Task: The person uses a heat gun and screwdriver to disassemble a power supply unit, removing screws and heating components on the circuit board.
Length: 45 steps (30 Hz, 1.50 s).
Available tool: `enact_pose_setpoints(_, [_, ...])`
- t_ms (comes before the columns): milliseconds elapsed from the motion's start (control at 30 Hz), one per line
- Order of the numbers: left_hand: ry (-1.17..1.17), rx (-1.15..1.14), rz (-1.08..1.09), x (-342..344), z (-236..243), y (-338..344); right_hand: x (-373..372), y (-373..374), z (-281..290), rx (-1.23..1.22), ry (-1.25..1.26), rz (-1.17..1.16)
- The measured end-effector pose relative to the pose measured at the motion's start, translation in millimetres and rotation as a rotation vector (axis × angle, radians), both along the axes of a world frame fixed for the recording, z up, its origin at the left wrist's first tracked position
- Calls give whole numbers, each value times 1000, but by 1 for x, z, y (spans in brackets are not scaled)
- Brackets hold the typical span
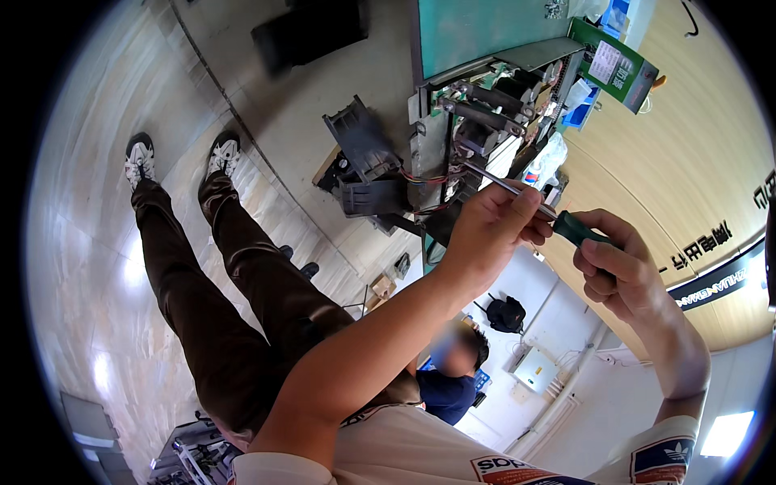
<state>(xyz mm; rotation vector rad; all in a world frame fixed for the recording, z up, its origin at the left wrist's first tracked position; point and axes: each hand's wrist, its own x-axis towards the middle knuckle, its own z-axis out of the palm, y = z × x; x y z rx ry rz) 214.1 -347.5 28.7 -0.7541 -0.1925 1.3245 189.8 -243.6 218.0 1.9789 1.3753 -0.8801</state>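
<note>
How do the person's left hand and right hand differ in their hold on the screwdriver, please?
The left hand pinches the metal shaft of the screwdriver, while the right hand grips its green handle. The left hand is nearer the metal assembly; the right hand is farther from it. Both hands are bare and hold the same screwdriver.

The assembly (485, 109) lies on the workbench (485, 36), between its floor-side and wall-side edges. A carton (614, 65) stands along the wall-side edge, a bin (575, 117) beside it, a bag (551, 156) near the bin. A housing (365, 145) is situated beyond the floor-side edge, linked to the assembly by wires (427, 179). The screwdriver (574, 229) extends from right hand (621, 260), through left hand (495, 222), to the assembly.
</note>
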Motion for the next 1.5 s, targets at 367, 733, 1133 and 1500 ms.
enact_pose_setpoints(367, [-15,25,6,-1,-1,-6,15,-8,-6,-3,52,1394])
enact_pose_setpoints(733, [-9,-1,-14,-5,1,-1,-3,-15,-2,32,10,239])
enact_pose_setpoints(1133, [-66,28,-7,-7,1,-4,13,-13,-7,92,116,447])
enact_pose_setpoints(1500, [30,-9,-30,-5,2,0,20,-7,-3,24,54,1463])
